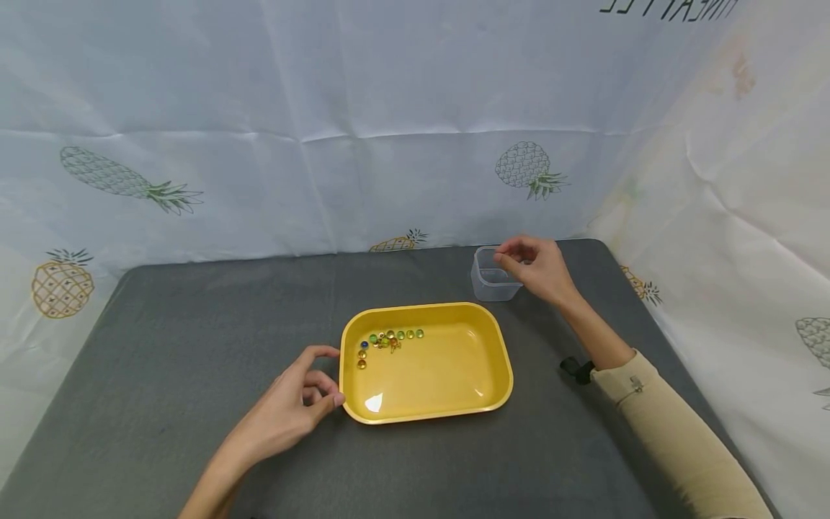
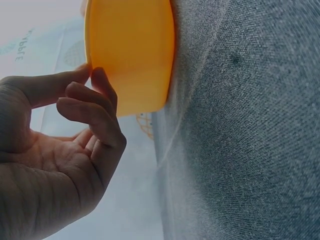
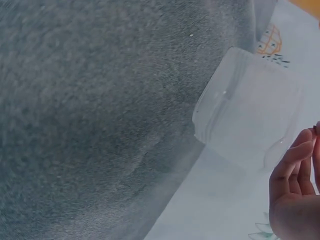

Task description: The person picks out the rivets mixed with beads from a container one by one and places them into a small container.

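My left hand (image 1: 292, 404) holds the left end of a yellow tray (image 1: 428, 416); in the left wrist view, thumb and fingertips pinch the tray's rim. Inside the tray's upper left lie several round glass beads (image 1: 400, 335) in green, amber and blue, with small gold charms (image 1: 394, 344) among them. Over a clear plastic container (image 1: 496, 290), my right hand (image 1: 537, 268) has thumb and forefinger pinched together. The right wrist view shows a tiny dark thing (image 3: 315, 129) at those fingertips, its kind unclear.
Both containers stand on a dark grey cloth-covered table (image 1: 214, 324). Behind and to the right hangs a white curtain (image 1: 402, 180) printed with pineapples, close to the table's back edge. A dark strap (image 1: 576, 370) hangs by the right sleeve.
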`<state>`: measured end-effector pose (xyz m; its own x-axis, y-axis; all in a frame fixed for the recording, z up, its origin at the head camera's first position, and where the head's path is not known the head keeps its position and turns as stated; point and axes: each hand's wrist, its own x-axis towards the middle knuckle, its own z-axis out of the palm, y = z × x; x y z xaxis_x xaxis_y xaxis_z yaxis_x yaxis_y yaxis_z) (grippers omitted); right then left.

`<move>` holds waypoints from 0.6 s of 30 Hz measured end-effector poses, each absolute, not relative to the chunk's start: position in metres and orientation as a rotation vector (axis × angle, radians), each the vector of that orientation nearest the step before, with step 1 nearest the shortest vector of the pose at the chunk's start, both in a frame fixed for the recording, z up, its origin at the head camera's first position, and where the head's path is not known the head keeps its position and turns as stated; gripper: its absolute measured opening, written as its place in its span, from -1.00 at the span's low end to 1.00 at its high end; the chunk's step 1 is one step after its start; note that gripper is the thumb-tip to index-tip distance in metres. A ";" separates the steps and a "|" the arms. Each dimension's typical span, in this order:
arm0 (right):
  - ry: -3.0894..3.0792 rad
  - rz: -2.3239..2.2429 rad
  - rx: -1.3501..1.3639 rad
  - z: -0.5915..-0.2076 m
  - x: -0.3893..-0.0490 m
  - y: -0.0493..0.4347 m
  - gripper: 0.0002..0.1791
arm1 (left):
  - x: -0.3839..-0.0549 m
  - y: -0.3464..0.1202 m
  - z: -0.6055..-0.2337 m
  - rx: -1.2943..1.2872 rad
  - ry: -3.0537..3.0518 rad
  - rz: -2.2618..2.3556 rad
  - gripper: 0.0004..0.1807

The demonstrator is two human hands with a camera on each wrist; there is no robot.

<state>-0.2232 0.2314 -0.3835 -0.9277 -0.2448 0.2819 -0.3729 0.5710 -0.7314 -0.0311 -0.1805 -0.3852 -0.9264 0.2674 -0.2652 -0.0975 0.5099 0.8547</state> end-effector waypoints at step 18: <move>-2.718 1.125 0.454 -0.390 -0.230 0.237 -0.84 | -0.032 -0.180 -0.382 0.132 2.395 1.382 -0.33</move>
<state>-0.2300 0.2369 -0.3902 -0.9403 -0.2145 0.2643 -0.3386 0.6701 -0.6606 -0.0316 -0.1795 -0.3822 -0.9266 0.2619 -0.2698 -0.1026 0.5142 0.8515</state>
